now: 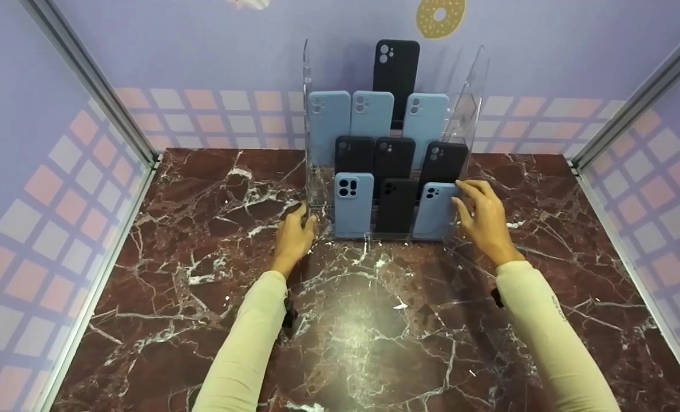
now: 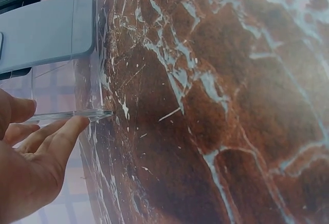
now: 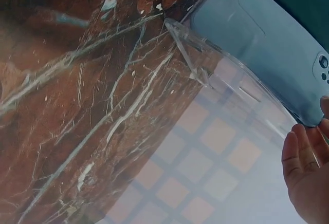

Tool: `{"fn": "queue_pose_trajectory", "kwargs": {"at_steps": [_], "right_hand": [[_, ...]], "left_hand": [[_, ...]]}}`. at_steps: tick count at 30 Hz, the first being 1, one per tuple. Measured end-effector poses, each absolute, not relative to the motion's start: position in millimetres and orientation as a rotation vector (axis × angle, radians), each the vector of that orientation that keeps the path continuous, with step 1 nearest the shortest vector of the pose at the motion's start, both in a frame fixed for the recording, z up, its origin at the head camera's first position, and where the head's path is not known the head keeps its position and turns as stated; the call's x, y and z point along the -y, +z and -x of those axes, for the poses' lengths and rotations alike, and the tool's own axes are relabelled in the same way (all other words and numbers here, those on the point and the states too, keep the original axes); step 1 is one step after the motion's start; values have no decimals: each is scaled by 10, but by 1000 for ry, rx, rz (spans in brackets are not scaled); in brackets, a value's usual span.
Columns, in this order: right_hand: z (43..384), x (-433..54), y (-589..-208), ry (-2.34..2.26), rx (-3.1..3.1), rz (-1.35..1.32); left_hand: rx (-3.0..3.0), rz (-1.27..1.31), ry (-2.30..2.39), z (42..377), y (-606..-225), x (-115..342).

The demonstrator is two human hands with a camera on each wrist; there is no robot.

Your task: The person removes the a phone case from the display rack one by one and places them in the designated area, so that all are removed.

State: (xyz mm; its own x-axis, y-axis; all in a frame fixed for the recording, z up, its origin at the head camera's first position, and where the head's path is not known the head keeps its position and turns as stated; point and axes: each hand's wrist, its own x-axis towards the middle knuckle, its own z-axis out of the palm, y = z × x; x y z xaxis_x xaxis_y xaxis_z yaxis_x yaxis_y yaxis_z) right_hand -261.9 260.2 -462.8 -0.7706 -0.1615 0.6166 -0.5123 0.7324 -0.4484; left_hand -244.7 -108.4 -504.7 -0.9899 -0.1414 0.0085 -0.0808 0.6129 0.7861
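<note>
A clear acrylic display stand (image 1: 307, 123) with stepped rows holds several blue and black phone cases, all leaning back. My left hand (image 1: 294, 236) pinches the lower edge of its left side panel, thumb on one face and fingers on the other, as the left wrist view (image 2: 38, 154) shows. In the front row, left to right, are a blue case (image 1: 354, 214), a black case (image 1: 397, 212) and a light blue case (image 1: 433, 214). My right hand (image 1: 484, 220) holds that last phone case by its upper right corner. In the right wrist view, its fingertips (image 3: 291, 149) lie at the case's edge.
Behind are black cases (image 1: 354, 153) in the second row, blue cases (image 1: 329, 120) in the third, and a single black case (image 1: 396, 71) on top. A dark red marbled table (image 1: 351, 332) lies beneath. Purple panels with checked bands (image 1: 220, 37) enclose its back and sides.
</note>
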Motion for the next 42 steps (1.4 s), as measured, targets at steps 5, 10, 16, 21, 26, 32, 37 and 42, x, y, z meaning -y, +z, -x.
{"fn": "queue_pose_trajectory", "kwargs": {"at_steps": [5,10,16,21,26,32,37,42], "right_hand": [[2637,-2609,-4631,898,2292,-487],[2653,-2609,-4656,980,2221,-474],[2659,-2624,-4690,1064,2180,-464],[2665,-2653,-4706,1101,2142,-471],[2659,-2614,-4668,1129,2116,-472],[2517,-2479,-4466,1152,2081,-494],[2556,-2532,-4434,1164,2026,-481],[2446,-2449,-4206,1185,1984,-484]], "left_hand": [[2757,-215,-1369,2456,-5052,1072],[2734,-223,-1449,2464,-5049,1085],[2731,-228,-1471,2466,-5058,1100],[2729,-219,-1494,2469,-5057,1099],[2709,-220,-1516,2461,-5045,1115],[2700,-237,-1513,2445,-5046,1133],[2683,-237,-1526,2441,-5049,1135],[2666,-237,-1533,2451,-5037,1129]]}}
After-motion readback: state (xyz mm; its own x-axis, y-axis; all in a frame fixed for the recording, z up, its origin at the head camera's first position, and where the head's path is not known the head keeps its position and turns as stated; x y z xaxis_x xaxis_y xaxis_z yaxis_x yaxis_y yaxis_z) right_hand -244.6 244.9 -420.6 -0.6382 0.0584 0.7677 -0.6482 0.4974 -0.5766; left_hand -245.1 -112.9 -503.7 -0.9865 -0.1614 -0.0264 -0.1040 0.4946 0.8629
